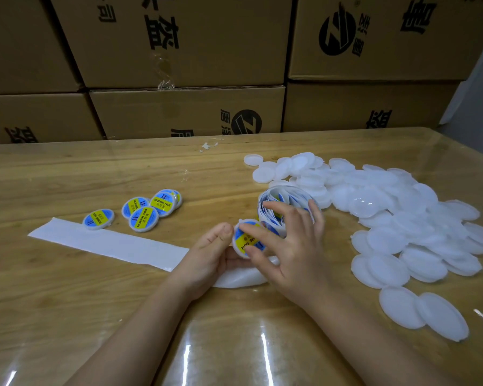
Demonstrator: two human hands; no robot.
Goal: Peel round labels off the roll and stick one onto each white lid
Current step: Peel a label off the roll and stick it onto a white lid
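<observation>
My left hand (207,254) grips a white lid (247,240) by its edge, thumb on the rim. A blue and yellow round label covers that lid. My right hand (290,246) has its fingers spread, and its index finger presses on the label. Just behind my right fingers stands the label roll (285,201), loosely coiled. A large heap of bare white lids (402,218) spreads over the right half of the table. Several labelled lids (145,210) lie in a cluster at the left.
A strip of empty white backing paper (109,243) runs from the left toward my hands. The wooden table (67,288) has a glossy clear cover. Stacked cardboard boxes (184,107) form a wall along the table's far edge.
</observation>
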